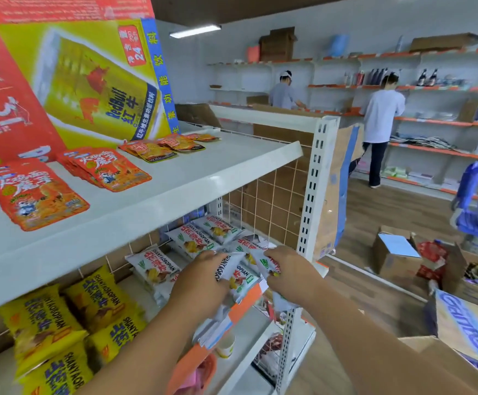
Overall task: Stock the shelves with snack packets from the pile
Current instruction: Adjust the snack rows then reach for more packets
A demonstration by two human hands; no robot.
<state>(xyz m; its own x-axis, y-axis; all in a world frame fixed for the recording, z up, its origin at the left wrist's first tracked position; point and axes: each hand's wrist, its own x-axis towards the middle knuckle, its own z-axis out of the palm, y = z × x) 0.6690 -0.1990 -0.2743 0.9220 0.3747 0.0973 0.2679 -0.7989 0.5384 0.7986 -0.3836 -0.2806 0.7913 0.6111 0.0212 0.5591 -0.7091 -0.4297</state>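
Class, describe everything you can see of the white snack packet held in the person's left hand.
The white packet looks like glossy, puffed plastic film, printed with black SHANYAOBOPIAN lettering along one edge, red characters, pictured yellow crisps and a green patch. The left hand holds its left side, tilted, above the orange shelf edge. The right hand pinches a similar packet beside it.

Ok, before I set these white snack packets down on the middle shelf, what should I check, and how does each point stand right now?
1. Left hand grips white foil snack packets: ok.
2. Right hand grips more of them: ok.
3. Row matches: shelved white packets lie on the white metal middle shelf behind the hands: ok.
4. Yellow foil snack packets sit to the left, apart from the white ones: ok.
5. Free shelf room directly under the hands: cannot tell, the hands hide it.
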